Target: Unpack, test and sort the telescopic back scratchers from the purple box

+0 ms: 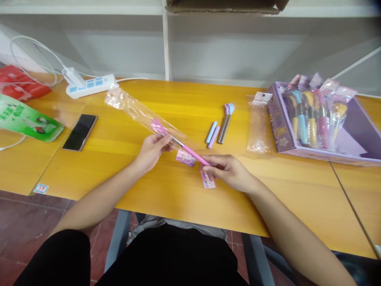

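My left hand [153, 153] is closed around the metal rod of a pink back scratcher [195, 155], just below its claw-shaped head. My right hand [228, 169] pinches the end of its pink handle. A clear plastic bag [131, 105] stretches from the upper left along the scratcher's head and rod; I cannot tell whether the head is inside it or behind it. Under the scratcher lie two small printed cards [185, 157], one partly beneath my right fingers. Farther back are two metal rods with purple and blue claw heads [226, 123], beside loose blue and purple handles [213, 137].
A purple display box [281, 139] holding several bagged scratchers stands at right, with an empty clear bag [258, 127] beside it. At left are a phone [79, 132], a power strip [91, 85], a green pouch [28, 119] and red packaging [20, 83]. White shelving [166, 43] borders the back.
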### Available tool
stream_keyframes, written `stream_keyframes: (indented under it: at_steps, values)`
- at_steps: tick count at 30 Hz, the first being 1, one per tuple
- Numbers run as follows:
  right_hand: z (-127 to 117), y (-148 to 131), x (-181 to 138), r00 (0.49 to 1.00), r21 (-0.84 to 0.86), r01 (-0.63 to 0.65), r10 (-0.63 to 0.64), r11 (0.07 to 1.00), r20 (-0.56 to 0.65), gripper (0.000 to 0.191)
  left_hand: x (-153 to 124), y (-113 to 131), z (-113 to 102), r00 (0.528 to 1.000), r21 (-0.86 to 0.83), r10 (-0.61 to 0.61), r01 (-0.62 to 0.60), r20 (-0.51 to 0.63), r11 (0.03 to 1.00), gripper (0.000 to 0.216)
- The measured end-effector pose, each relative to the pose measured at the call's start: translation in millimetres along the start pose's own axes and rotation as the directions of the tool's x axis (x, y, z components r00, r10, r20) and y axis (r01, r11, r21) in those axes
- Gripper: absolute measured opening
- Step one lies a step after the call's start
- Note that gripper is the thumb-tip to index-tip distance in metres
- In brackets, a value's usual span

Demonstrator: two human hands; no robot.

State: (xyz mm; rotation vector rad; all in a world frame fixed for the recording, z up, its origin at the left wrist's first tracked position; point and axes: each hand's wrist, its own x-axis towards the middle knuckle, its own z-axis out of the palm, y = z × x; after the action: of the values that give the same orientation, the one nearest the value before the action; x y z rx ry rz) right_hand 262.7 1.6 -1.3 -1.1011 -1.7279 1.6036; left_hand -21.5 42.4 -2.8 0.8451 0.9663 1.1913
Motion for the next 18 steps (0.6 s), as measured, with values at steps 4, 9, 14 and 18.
stream_keyframes:
  at_steps: [4,9,14,18]
  values:
    - [6,8,2,0.999,0.124,-0.039,0.043,0.992,-0.032,0.061,-7,-7,4,0.991,0.084,-0.059,0.049,0.123,0.995,0.045]
    - [12,14,2,0.997,0.257,-0.054,0.065,0.965,-0.035,0.095,-14,-15,6,0.975,0.137,-0.091,0.064,0.202,0.988,0.043]
    - [15,13,2,0.996,0.152,0.026,-0.014,0.988,-0.083,0.077,-19,-21,8,0.970,0.170,-0.111,0.075,0.217,0.983,0.043]
    - [13,11,3,0.994,0.159,0.069,-0.054,0.985,-0.098,0.053,-17,-18,8,0.984,0.166,-0.056,0.028,0.167,0.986,0.045]
